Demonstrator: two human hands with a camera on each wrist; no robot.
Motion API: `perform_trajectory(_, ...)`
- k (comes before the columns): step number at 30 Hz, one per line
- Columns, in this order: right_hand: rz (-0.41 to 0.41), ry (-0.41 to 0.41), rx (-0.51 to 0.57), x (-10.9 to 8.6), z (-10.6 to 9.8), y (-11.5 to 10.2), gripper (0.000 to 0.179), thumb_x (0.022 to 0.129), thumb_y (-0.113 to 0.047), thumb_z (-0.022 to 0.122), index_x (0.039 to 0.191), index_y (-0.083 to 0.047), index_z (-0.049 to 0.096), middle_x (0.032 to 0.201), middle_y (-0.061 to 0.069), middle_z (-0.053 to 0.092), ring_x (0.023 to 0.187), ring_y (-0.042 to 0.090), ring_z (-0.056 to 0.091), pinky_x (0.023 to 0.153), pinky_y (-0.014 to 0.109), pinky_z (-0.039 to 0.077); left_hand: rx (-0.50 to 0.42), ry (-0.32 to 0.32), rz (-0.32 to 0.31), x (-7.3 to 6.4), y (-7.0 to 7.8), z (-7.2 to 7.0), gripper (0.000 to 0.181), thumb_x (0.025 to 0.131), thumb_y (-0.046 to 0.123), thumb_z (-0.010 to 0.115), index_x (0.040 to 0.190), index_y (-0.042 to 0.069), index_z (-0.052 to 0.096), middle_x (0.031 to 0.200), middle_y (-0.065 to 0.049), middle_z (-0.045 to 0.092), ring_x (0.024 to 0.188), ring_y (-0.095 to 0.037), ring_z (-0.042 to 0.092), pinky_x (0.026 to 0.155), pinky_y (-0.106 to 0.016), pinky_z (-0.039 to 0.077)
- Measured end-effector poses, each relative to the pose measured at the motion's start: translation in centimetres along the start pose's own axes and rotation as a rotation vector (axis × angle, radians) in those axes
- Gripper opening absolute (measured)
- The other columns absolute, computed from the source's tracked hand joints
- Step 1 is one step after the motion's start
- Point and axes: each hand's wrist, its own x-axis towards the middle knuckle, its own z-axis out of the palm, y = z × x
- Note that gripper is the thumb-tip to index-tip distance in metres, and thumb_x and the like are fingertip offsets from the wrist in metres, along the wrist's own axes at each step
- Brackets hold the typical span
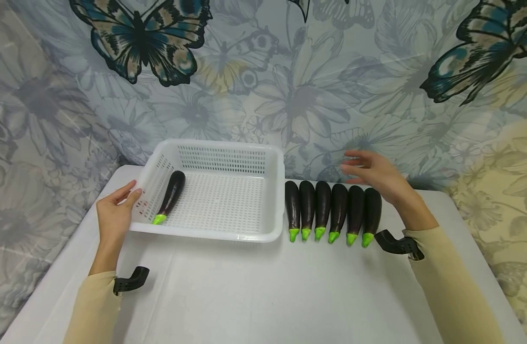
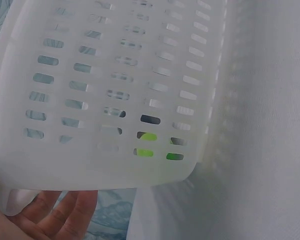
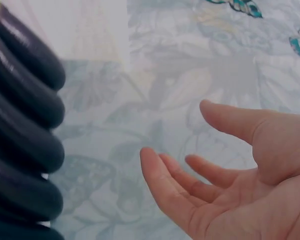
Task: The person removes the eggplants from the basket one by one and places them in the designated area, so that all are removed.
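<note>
A white perforated plastic basket (image 1: pixel 220 203) stands on the left part of the table, with one dark eggplant (image 1: pixel 173 191) lying at its left end, green cap toward the front. My left hand (image 1: pixel 112 212) grips the basket's left side, and in the left wrist view its fingers (image 2: pixel 72 215) show past the basket's edge. Just right of the basket, several eggplants (image 1: pixel 322 203) lie side by side in a row, green caps toward me. My right hand (image 1: pixel 377 177) hovers over the far right end of that row, fingers apart, holding nothing in the right wrist view.
The table (image 1: pixel 255 291) has a white cover. Right behind it hangs a fabric backdrop (image 1: pixel 298 95) with flowers and butterflies, also along both sides. A black wrist-worn device (image 1: pixel 132 281) sits on the left sleeve, another black device (image 1: pixel 398 243) on the right.
</note>
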Motion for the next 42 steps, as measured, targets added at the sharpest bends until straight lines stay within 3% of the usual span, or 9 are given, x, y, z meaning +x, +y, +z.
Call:
perform_trajectory(11,-0.028,-0.083,0.149,1.0,1.6,-1.9,0.069,0.100,-0.030,0.057,0.154,-0.001,0.024,0.149,0.025,0.038,0.128,0.043,0.046,0.097,0.039,0.049,0.004,-0.011,0.007,-0.2,0.1,0.0,0.040,0.095,0.033,0.065,0.134,0.022,0.062,0.139,-0.010,0.057,0.096,-0.004,0.061,0.067,-0.009,0.048)
perform_trajectory(26,-0.055,-0.056,0.251,2.7,4.2,-3.9,0.062,0.100,-0.021,0.058,0.151,0.000,0.030,0.141,0.024,0.045,0.120,0.041,0.053,0.095,0.039,0.050,0.005,-0.001,0.011,-0.2,0.1,0.0,0.040,0.095,0.033,0.065,0.133,0.022,0.062,0.138,-0.008,0.057,0.099,-0.004,0.061,0.068,-0.009,0.047)
perform_trajectory(42,-0.053,-0.061,0.268,5.2,7.5,-6.1,0.056,0.098,-0.015,0.060,0.148,-0.001,0.038,0.135,0.022,0.051,0.119,0.040,0.055,0.092,0.043,0.052,0.003,-0.021,-0.010,-0.2,0.2,-0.1,0.041,0.095,0.033,0.065,0.134,0.022,0.062,0.139,-0.010,0.056,0.099,-0.004,0.061,0.068,-0.009,0.047)
